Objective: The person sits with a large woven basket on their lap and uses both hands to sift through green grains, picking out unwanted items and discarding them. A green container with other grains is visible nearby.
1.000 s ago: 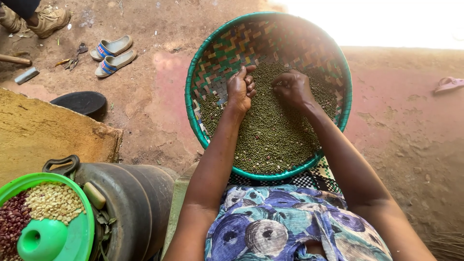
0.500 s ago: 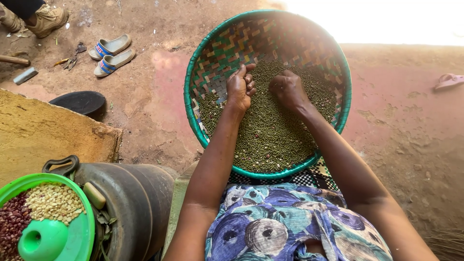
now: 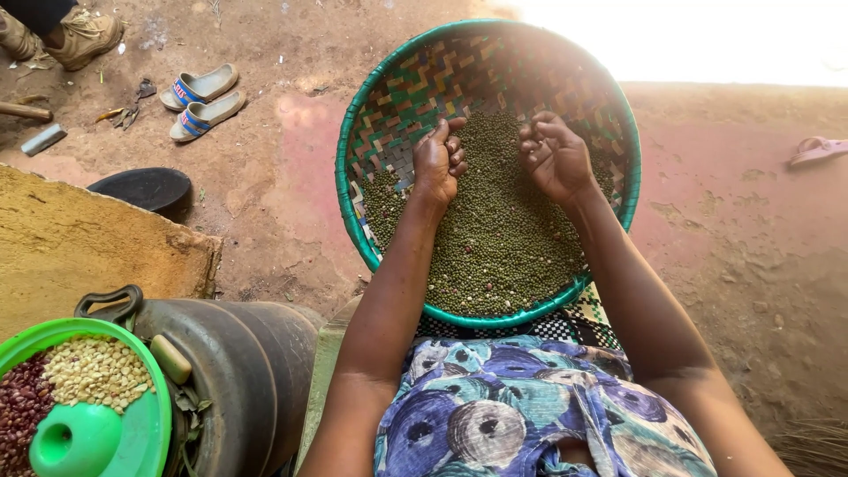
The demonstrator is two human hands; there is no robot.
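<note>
I have both hands over the woven basket (image 3: 389, 115), a round tray with a green rim and a chequered weave, resting on my lap above the blue patterned cloth (image 3: 521, 406). The small green grains (image 3: 495, 247) lie heaped in its lower half, spreading up toward the middle. My left hand (image 3: 439, 163) sits at the upper left edge of the heap, its grip loosely curled with the thumb pointing up and the fingers folded in; whether it pinches any grains I cannot tell. My right hand (image 3: 556, 159) is lifted just above the grains with the palm turned up and the fingers half bent, a released grip that closes on nothing I can make out. The two hands are near each other, with a strip of grains between them. On the dirt floor (image 3: 283, 194) to the left lie a pair of sandals (image 3: 201, 102) and a dark flat disc (image 3: 146, 187). At lower left a green lidded dish (image 3: 132, 433) holding pale and reddish beans stands beside a dark metal pot (image 3: 238, 371).
</note>
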